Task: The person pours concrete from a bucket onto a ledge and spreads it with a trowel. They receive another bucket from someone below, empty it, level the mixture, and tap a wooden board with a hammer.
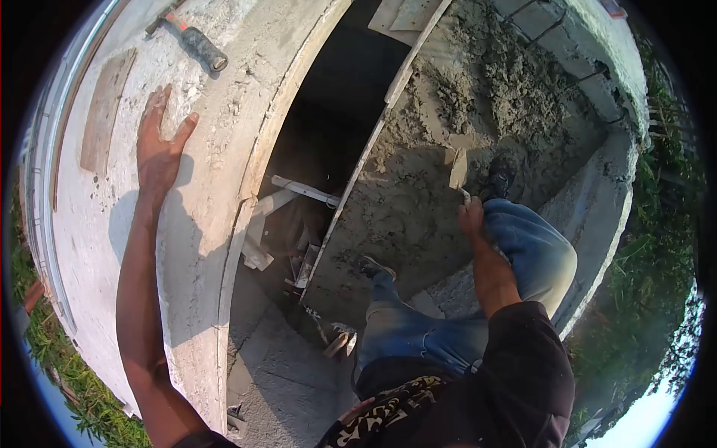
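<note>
**Bracing on the wall, trowel down in the wet mix**

Leaning out over the work, I have my left hand [158, 153] spread wide and flat on the top of the concrete wall [216, 112], fingers splayed and holding nothing. I judge it is there as a prop for my weight, since I am crouched low and reaching away from it.

My right hand [472, 218] is closed around the handle of a trowel [458, 170], just beside my bent knee in jeans [538, 254]. The blade points away from me and lies against the wet mortar [418, 194], at the foot of the rougher heap of mix [515, 89]. That low angle suits pressing or smoothing the surface, as I read it.

A hammer [196, 41] lies on the wall top beyond my left fingers, well apart from them, and a wooden strip [98, 112] lies flat nearer the wall's outer edge. A long board [373, 142] edges the mortar bed and, I think, holds it back from the dark gap [328, 112], where scraps of timber lie at the bottom. One shoe [499, 179] stands in the mix, near the trowel.
</note>
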Motion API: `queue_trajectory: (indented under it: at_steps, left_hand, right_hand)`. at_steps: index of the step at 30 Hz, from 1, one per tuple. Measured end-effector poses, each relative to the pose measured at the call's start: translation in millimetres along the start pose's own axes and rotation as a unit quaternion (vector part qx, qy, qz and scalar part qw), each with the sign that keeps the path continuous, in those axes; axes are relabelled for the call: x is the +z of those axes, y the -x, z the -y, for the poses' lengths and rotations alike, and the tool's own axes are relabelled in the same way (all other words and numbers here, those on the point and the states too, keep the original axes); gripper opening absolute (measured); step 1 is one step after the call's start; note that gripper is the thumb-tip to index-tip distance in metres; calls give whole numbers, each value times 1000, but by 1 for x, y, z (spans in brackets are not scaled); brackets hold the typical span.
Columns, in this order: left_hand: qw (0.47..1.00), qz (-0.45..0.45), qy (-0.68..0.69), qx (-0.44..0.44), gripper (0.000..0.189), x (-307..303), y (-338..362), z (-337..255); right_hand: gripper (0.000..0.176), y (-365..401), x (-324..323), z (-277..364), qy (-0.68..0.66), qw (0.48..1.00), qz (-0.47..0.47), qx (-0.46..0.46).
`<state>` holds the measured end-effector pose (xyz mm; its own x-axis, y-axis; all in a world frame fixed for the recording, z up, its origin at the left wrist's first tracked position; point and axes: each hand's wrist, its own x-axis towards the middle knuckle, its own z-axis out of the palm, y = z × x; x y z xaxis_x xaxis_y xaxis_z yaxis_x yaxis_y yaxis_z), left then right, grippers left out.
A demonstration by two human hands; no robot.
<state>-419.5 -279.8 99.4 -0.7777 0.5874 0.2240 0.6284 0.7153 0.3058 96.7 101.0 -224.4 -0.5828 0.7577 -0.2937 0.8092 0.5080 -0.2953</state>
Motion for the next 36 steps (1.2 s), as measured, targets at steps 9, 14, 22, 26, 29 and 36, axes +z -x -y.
queue_trajectory:
  at_steps: [9,14,22,26,29,36]
  left_hand:
    - [999,12,38,-17,63,-6,4,-13]
    - [998,12,57,-14,64,-4,4,-9]
    - [999,20,31,-5,63,-12,2,-17]
    - [999,26,40,-16,62,-11,3,-18]
    - [998,27,58,-15,62,-12,3,-19]
    - [995,34,95,-18,61,-12,0,-28]
  right_hand:
    - [57,-155,-103,13,305,935,107,-144]
    - [46,-234,-262,23,382,918,20,-101]
    - [41,-287,-323,85,260,939,-215,-74]
    - [38,-255,-337,82,250,935,-229,-105]
    - [34,-208,-366,94,250,928,-209,-180]
    - [26,-93,-434,169,-17,947,83,-309]
